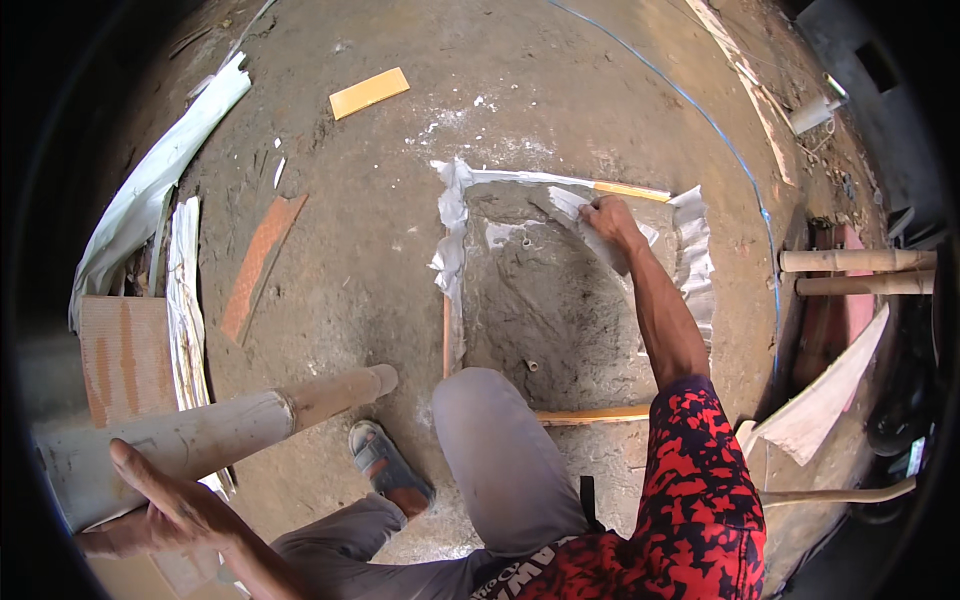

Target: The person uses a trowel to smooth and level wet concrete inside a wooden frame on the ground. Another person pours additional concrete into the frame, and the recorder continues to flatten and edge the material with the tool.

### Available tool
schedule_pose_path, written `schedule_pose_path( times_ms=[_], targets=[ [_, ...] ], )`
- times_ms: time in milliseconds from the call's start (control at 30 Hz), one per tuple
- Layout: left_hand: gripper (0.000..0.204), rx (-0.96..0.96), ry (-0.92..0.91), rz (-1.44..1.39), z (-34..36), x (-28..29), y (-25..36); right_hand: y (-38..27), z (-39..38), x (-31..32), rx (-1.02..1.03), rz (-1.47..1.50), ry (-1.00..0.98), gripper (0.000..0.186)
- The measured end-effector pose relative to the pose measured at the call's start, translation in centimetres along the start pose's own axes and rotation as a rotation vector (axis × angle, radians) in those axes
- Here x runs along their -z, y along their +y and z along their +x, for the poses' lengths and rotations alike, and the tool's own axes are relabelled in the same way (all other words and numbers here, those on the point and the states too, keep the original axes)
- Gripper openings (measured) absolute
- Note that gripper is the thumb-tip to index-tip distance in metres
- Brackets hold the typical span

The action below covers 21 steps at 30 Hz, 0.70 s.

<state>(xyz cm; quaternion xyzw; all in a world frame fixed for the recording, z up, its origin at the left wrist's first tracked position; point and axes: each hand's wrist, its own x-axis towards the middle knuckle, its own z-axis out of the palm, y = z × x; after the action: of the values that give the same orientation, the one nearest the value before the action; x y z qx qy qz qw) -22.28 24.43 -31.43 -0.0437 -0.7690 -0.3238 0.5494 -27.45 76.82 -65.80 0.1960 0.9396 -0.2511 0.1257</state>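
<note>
My right hand [612, 222] is closed on a grey-white strip of sheet [598, 243] over the far right part of a shallow rectangular hollow of wet grey mortar [560, 310]. Crumpled white sheeting [452, 215] covers the hollow's left edge, and a similar wrinkled sheet [693, 260] lies along its right edge. Two short pipe ends [532, 366] poke up from the mortar. At the lower left, my left hand [175, 505] grips a thick bamboo pole [240, 425], its thumb over the near side and its fingers partly hidden underneath.
A yellow board piece [370, 93] and a reddish broken tile piece [262, 268] lie on the floor. White sheets [150, 200] and a ribbed tile [125, 350] are at the left. A blue cord [690, 100] crosses the right side near two bamboo poles [860, 261].
</note>
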Motion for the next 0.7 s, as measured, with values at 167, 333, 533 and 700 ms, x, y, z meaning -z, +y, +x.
schedule_pose_path(
  times_ms=[167, 333, 533, 700],
  targets=[
    [0.072, 0.046, 0.0, -0.05, -0.1, 0.8, -1.6, -7.6, 1.1, -7.0, 0.112, 0.03, 0.112, 0.044],
    [0.071, 0.06, -0.014, -0.036, -0.3, 0.9, -1.2, -4.7, 3.5, -5.0, 0.078, -0.088, 0.077, 0.043],
    [0.074, 0.107, 0.003, -0.12, 0.3, 1.1, -1.9, 1.0, -0.8, 1.8, 0.002, -0.083, -0.03, 0.044],
    [0.077, 0.09, -0.024, 0.009, -0.5, -0.1, 0.4, -4.5, 0.4, -5.1, 0.045, 0.027, 0.065, 0.046]
  ],
)
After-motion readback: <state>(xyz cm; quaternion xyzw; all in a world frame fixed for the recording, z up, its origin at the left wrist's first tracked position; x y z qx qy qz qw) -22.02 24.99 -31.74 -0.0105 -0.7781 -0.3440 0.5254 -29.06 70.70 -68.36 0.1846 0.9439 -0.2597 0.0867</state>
